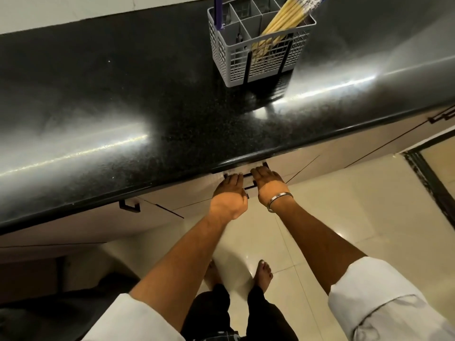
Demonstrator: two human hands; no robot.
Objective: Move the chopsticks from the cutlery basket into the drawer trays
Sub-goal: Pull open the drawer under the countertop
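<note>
Yellow chopsticks (285, 19) bundled, leaning right in grey cutlery basket (258, 62), upright on counter.

You are looking at a grey plastic grid-walled cutlery basket (258, 55) holding yellow wooden chopsticks (283, 19) with blue-and-white patterned ends. It is sitting on a glossy black speckled stone countertop (147, 114). You are wearing white rolled sleeves (384, 301) and a silver metal bangle (279, 200).
</note>
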